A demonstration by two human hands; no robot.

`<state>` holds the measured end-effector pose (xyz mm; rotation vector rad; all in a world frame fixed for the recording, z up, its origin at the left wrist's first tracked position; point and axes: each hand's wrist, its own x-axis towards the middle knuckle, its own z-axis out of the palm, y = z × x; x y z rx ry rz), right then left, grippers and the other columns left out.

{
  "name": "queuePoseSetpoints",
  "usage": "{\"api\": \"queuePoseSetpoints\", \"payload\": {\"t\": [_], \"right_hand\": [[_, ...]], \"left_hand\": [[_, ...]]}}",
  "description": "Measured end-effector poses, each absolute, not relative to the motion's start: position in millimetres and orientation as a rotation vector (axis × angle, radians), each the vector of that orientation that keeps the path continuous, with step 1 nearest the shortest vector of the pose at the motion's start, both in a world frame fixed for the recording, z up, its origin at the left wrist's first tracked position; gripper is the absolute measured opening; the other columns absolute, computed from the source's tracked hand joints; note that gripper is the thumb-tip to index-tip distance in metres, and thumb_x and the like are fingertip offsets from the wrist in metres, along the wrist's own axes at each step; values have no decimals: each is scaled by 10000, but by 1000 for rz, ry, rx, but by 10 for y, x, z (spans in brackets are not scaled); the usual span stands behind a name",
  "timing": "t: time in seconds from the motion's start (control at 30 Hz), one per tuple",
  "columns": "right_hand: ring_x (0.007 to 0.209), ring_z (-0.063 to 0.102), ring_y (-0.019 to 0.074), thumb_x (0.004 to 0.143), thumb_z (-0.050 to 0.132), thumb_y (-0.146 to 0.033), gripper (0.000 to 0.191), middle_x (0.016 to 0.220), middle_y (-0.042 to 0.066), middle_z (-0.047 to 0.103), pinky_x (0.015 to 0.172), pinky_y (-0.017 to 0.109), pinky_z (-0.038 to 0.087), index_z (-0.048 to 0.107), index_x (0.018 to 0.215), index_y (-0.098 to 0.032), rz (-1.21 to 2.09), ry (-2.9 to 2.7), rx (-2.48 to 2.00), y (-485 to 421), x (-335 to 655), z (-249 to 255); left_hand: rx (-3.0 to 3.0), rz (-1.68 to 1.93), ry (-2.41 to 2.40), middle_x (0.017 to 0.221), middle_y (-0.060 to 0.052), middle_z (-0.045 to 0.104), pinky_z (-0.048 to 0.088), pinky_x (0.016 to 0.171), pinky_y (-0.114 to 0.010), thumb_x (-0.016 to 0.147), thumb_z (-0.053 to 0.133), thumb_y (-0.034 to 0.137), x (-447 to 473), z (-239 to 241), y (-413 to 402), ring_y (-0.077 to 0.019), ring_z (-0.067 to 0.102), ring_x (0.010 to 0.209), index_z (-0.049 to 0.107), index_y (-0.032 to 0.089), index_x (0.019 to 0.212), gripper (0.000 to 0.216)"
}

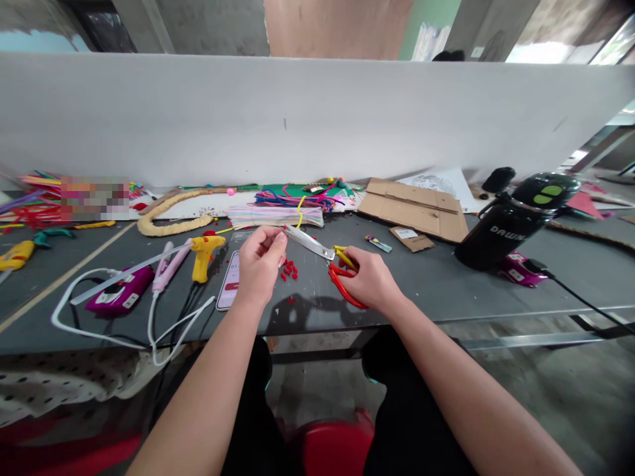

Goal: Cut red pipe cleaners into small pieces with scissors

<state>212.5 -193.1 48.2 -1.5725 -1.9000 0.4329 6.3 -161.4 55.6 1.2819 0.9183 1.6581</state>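
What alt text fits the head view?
A person's right hand holds scissors with red and yellow handles, blades reaching toward the pinched left hand, over a grey table. Small red pieces lie near a phone. Around them: a yellow glue gun, bundled pale stems, cardboard, a black bottle.

Diffuse light lays soft-edged shadows on the grey desk (421, 287), while the view's edges look stretched.

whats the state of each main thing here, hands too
Left hand, fingertips together
Right hand, gripping
Scissors, held, handles apart
Red bits, loose, scattered
Phone, screen lit, partly covered
Glue gun, set down
Pale stems, gathered in a bundle
Black bottle, capped
Large cardboard, lying down
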Motion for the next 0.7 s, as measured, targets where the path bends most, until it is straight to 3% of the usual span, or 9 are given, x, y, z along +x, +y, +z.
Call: {"api": "queuePoseSetpoints", "payload": {"t": [0.4, 0.7], "right_hand": [[564, 355, 120, 734, 617, -496, 290, 679, -18, 589, 532, 258, 258, 510, 720, -227, 395, -1892, -1604, -1944, 2126, 482], [575, 413, 126, 732, 619, -493, 281, 709, -10, 624, 531, 257, 259, 526, 723, -228, 354, -1881, -1651, -1918, 2146, 471]], "left_hand": [[1555, 1636, 1134, 615, 25, 493, 320, 497, -228, 832, 649, 301, 16, 546, -1629, -88, 409, 530, 616, 179, 806, 129], [1634, 1628, 1230, 618, 15, 517, 317, 505, -224, 846, 641, 329, 23, 571, -1662, -94, 414, 538, 634, 173, 803, 162]]}}
